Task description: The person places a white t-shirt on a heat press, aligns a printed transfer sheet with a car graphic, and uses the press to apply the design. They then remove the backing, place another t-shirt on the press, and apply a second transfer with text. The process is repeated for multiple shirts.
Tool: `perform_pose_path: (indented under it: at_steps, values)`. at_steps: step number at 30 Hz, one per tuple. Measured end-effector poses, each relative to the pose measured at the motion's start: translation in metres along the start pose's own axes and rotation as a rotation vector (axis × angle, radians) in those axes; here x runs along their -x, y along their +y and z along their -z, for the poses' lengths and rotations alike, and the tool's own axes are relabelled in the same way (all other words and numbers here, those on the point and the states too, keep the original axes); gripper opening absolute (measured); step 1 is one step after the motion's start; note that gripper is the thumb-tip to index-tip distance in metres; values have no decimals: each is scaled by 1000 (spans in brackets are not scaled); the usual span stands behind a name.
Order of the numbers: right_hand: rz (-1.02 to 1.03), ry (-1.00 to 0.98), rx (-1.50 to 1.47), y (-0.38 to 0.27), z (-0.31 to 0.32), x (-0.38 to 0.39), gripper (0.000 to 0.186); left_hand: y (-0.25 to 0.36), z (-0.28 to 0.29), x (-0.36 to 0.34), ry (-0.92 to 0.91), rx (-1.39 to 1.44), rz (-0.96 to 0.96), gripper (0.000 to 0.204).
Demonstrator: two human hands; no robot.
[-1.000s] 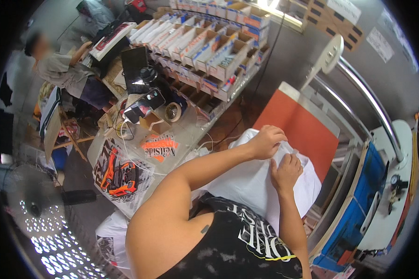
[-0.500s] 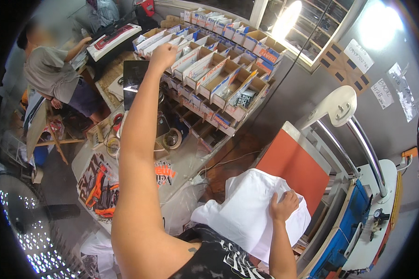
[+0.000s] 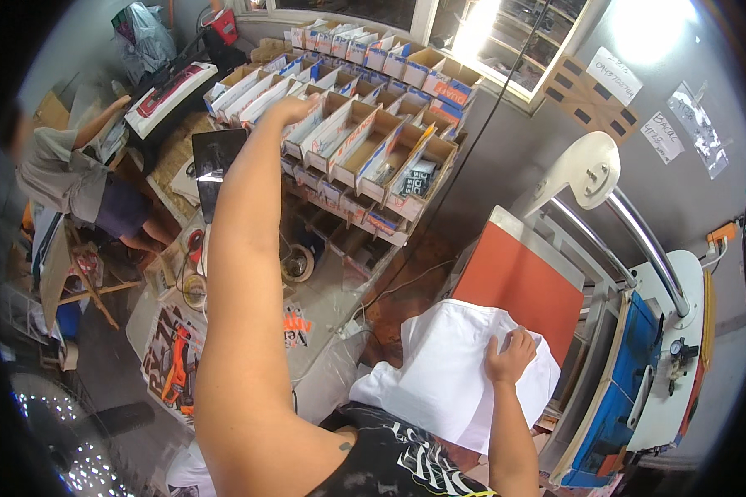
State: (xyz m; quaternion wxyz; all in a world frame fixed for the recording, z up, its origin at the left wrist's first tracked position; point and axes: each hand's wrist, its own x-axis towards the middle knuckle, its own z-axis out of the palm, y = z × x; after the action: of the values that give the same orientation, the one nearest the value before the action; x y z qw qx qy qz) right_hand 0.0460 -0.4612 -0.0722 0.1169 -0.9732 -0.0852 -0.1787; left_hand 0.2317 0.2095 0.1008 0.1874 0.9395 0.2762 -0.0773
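My left hand (image 3: 294,106) is stretched out to the rows of open cardboard compartments (image 3: 354,145) holding white flat pieces; its fingers curl at the compartments' top, and I cannot make out what they hold. My right hand (image 3: 511,354) rests with fingers apart on a white shirt (image 3: 431,377), which lies bunched over the front of an orange-red pad (image 3: 529,282) on a heat press. A black tablet-like screen (image 3: 213,170) stands just left of my left forearm.
Another person (image 3: 75,178) works at the upper left near a white-and-red board (image 3: 166,99). A table (image 3: 331,319) with tape rolls and printed graphics is left of me. A fan (image 3: 66,435) is at the lower left. The press's white arm (image 3: 597,166) and gauge (image 3: 681,352) are at right.
My left hand left the white shirt and reached up and forward to the cardboard compartments, now slightly lower than half a second ago. My right hand stayed on the shirt. The view shifted.
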Motion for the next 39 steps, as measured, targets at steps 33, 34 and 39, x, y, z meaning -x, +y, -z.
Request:
perform_pose_path:
  at_steps: [33,34,39]
  values:
    - [-21,19,-10,-1,-1,0,41,-35,-5,17,131,741,-130,44]
    - [-17,18,-10,-1,-1,0,41,-37,-5,16,153,782,-98,43]
    - [-47,-27,-17,-2,0,-1,41,-42,-8,1,257,844,-221,32]
